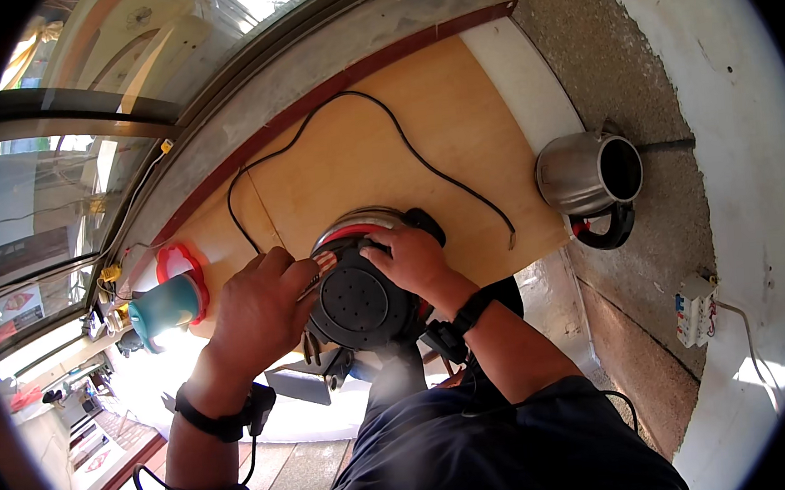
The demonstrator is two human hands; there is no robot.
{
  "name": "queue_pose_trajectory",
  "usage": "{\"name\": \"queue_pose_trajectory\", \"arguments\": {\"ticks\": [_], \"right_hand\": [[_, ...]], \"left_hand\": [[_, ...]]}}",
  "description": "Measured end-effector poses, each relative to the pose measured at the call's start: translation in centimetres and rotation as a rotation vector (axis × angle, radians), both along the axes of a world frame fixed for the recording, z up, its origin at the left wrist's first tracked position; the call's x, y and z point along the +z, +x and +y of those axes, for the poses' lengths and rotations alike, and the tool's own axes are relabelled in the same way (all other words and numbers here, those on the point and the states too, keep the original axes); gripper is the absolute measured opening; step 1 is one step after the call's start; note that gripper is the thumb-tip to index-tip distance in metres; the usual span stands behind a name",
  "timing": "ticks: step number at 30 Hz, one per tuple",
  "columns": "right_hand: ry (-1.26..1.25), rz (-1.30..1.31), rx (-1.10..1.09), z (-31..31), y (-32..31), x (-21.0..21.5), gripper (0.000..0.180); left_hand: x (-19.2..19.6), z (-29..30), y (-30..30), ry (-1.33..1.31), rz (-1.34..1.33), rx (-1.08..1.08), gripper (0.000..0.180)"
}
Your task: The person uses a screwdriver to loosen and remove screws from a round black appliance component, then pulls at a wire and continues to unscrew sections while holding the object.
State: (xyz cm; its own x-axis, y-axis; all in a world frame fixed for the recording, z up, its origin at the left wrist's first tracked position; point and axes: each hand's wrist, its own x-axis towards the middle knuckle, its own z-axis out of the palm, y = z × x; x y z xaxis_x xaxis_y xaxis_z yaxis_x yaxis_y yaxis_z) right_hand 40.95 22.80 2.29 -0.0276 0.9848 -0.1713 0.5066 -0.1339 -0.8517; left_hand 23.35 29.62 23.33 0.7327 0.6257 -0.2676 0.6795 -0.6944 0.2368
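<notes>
In front of me at the table's near edge is a round black appliance base (357, 304) with small vent holes, a red band and a metallic rim; it looks like the underside of an electric kettle. My right hand (410, 260) grips its upper right side with bent fingers. My left hand (265, 304) is closed at the left of the base, around a tool with a red-and-white striped handle (325, 262). The tool's working end is hidden by my fingers, so its exact kind is unclear.
A black cord (393, 117) loops across the wooden table (423, 165). A steel kettle (572, 173) with a black handle stands at the right edge. Left are a teal container (162, 313) and a red scalloped dish (175, 257). A breaker box (696, 312) hangs on the right wall.
</notes>
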Motion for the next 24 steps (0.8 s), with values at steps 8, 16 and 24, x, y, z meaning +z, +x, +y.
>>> {"name": "queue_pose_trajectory", "arguments": {"ticks": [8, 16, 24], "right_hand": [[-0.011, 0.01, -0.001, 0.0, -0.1, 0.2, 0.034], [0.011, 0.009, -0.021, -0.1, -0.1, -0.2, 0.034], [-0.011, 0.004, -0.011, 0.0, -0.1, 0.2, 0.033]], "left_hand": [[-0.9, -1.0, -0.4, -0.082, -0.032, 0.419, 0.03], [0.0, -0.5, -0.2, -0.09, -0.011, 0.321, 0.031], [0.1, -0.3, 0.1, -0.004, 0.025, 0.089, 0.034]]}}
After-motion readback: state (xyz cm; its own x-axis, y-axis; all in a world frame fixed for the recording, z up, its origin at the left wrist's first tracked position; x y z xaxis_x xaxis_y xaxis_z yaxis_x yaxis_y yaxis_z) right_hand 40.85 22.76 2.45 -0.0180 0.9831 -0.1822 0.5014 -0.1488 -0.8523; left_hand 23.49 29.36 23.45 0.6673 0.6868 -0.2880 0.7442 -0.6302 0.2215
